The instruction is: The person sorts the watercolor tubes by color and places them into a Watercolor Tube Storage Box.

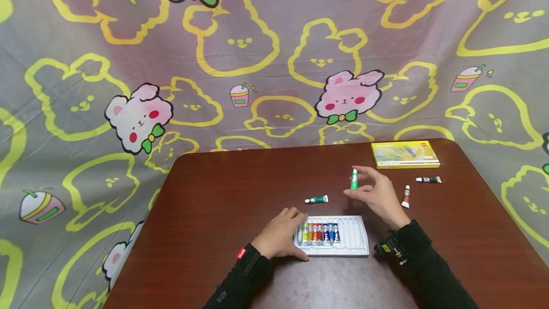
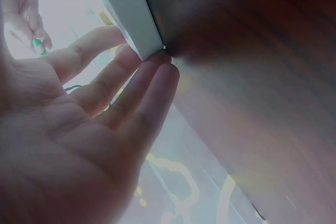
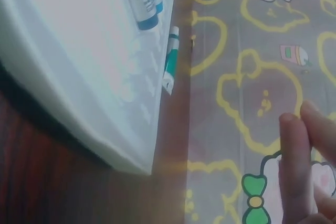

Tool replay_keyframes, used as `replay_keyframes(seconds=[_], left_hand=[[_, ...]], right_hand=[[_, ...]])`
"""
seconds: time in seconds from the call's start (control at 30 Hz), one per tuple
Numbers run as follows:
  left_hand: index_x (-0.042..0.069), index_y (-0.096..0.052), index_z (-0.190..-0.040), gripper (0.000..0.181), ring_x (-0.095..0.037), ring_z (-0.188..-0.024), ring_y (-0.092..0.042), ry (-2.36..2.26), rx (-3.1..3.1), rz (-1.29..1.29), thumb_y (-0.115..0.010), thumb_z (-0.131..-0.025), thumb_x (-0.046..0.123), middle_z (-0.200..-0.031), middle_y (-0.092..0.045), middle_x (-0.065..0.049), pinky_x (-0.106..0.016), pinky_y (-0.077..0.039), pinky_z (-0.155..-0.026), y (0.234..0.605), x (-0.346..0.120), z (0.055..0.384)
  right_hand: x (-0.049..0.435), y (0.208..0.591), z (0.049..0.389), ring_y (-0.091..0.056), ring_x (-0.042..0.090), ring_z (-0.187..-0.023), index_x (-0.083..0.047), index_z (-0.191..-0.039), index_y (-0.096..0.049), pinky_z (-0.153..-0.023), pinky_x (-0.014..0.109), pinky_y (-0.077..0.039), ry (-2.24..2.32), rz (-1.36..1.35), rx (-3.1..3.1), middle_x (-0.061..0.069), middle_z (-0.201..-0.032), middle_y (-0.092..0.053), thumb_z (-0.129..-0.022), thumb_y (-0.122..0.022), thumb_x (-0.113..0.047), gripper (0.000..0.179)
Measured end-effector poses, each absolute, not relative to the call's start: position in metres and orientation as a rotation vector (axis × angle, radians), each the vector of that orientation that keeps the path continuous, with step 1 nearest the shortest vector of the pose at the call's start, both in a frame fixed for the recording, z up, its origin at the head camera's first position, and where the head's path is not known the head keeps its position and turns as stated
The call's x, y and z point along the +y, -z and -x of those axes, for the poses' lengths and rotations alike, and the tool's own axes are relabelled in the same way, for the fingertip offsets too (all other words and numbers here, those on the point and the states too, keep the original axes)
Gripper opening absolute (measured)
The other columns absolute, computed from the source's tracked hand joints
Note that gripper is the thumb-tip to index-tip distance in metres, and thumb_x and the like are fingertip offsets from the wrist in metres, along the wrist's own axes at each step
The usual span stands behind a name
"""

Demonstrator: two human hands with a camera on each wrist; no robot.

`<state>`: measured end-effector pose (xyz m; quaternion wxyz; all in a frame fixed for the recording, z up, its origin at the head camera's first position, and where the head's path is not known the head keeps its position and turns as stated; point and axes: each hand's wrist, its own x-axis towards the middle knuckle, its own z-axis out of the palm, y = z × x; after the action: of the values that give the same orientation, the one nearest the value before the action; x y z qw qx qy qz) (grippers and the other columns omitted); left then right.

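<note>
A white plastic tray [image 1: 334,253] with several coloured paint tubes [image 1: 319,233] in its left slots lies on the table; the slots at its right end hold none. My left hand [image 1: 280,233] holds the tray's left end, thumb by the near edge and fingertips against its side, as the left wrist view [image 2: 142,72] shows too. Above and behind the tray, my right hand [image 1: 379,192] pinches a light green paint tube [image 1: 354,180] upright between thumb and fingers. Just behind the tray lies a dark green paint tube [image 1: 316,200].
To the right of my right hand lie a brown paint tube [image 1: 406,196] and a black paint tube [image 1: 429,180]. A yellow box [image 1: 405,155] rests at the table's back right. Behind the brown table [image 1: 206,204] hangs a patterned cloth [image 1: 266,61].
</note>
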<state>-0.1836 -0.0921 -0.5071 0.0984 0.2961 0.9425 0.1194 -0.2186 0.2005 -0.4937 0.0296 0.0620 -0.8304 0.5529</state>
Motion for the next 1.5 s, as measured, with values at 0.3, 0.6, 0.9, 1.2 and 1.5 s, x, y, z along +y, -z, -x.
replay_keyframes(seconds=[0.3,0.6,0.9,1.2,1.5], left_hand=[[0.014,-0.051,-0.141,0.101,-0.017,-0.110,-0.046,-0.352,2.784,-0.868,-0.085,-0.058,0.061,-0.128,-0.056,-0.004,-0.040,-0.051,-0.097,0.507,-0.091,0.183],[0.015,-0.050,-0.142,0.101,-0.016,-0.111,-0.045,-0.339,2.793,-0.872,-0.084,-0.059,0.061,-0.129,-0.055,-0.003,-0.040,-0.051,-0.097,0.507,-0.091,0.184],[0.014,-0.050,-0.142,0.101,-0.017,-0.111,-0.045,-0.355,2.785,-0.873,-0.084,-0.059,0.061,-0.128,-0.056,-0.003,-0.040,-0.051,-0.098,0.507,-0.091,0.184],[0.015,-0.051,-0.141,0.101,-0.017,-0.111,-0.045,-0.352,2.781,-0.866,-0.084,-0.059,0.061,-0.128,-0.056,-0.004,-0.040,-0.051,-0.097,0.508,-0.090,0.183],[0.014,-0.051,-0.141,0.101,-0.017,-0.111,-0.045,-0.357,2.784,-0.877,-0.084,-0.059,0.061,-0.128,-0.056,-0.003,-0.039,-0.051,-0.098,0.506,-0.091,0.184]], right_hand=[[0.196,0.491,0.206,-0.067,0.012,-0.077,-0.017,-0.131,-0.058,-0.067,0.025,-0.059,-1.492,-0.287,-2.570,0.009,-0.104,-0.065,-0.076,-0.082,-0.029,0.062],[0.172,0.505,0.174,-0.062,0.008,-0.069,-0.009,-0.107,-0.072,-0.063,0.030,-0.059,-1.241,-0.347,-2.702,0.003,-0.087,-0.074,-0.071,-0.086,-0.022,0.040],[0.163,0.518,0.173,-0.050,0.010,-0.064,-0.013,-0.087,-0.073,-0.059,0.028,-0.048,-1.075,-0.364,-2.883,-0.002,-0.069,-0.054,-0.064,-0.090,-0.029,0.033],[0.164,0.518,0.171,-0.052,0.005,-0.057,-0.010,-0.099,-0.076,-0.056,0.025,-0.049,-1.035,-0.408,-2.958,-0.008,-0.063,-0.063,-0.068,-0.088,-0.024,0.037],[0.163,0.516,0.167,-0.045,0.004,-0.052,-0.011,-0.083,-0.078,-0.050,0.021,-0.041,-0.841,-0.590,-3.031,-0.010,-0.057,-0.060,-0.070,-0.087,-0.024,0.021]])
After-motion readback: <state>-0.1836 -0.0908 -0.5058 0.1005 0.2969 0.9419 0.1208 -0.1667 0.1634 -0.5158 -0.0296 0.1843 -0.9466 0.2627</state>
